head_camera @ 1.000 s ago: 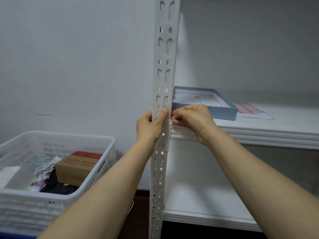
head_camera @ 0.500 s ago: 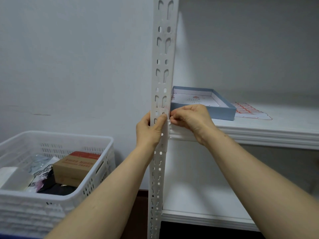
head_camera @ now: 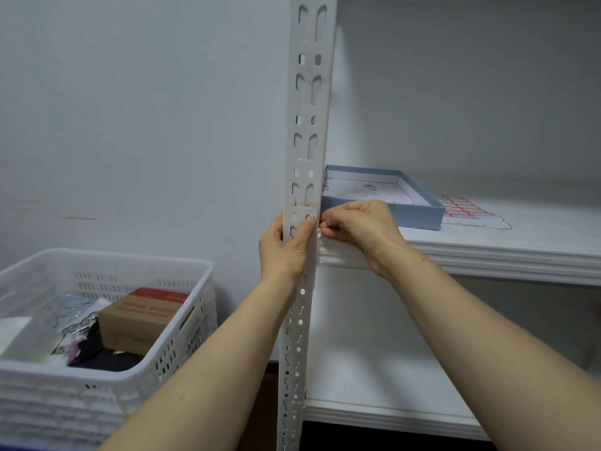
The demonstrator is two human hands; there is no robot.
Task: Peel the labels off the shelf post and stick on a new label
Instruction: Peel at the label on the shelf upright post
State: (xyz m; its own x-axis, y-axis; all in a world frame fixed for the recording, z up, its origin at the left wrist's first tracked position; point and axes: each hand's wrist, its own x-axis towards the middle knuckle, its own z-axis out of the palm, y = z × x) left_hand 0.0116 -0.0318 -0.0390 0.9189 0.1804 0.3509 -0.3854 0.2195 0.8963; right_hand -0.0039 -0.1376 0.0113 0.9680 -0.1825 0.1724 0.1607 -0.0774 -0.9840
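A white slotted shelf post [head_camera: 309,125] runs upright through the middle of the view. A pale translucent label [head_camera: 304,212] is stuck across its front face at the height of the upper shelf. My left hand [head_camera: 286,245] grips the post just below that label, thumb lying on the front face. My right hand [head_camera: 356,224] is at the post's right edge, fingertips pinching a small bit of clear label material [head_camera: 319,234]. A sheet of red-bordered labels [head_camera: 468,211] lies on the upper shelf behind a blue box.
A shallow blue box [head_camera: 419,211] sits on the upper white shelf [head_camera: 504,252], close to the post. A lower shelf [head_camera: 374,415] is below. A white slotted basket [head_camera: 107,379] with a brown carton [head_camera: 143,315] and bags stands at the left. A plain wall is behind.
My left thumb has slid down the post's face, uncovering the translucent label above it. My right hand stays pinching at the post's right edge, shifted slightly.
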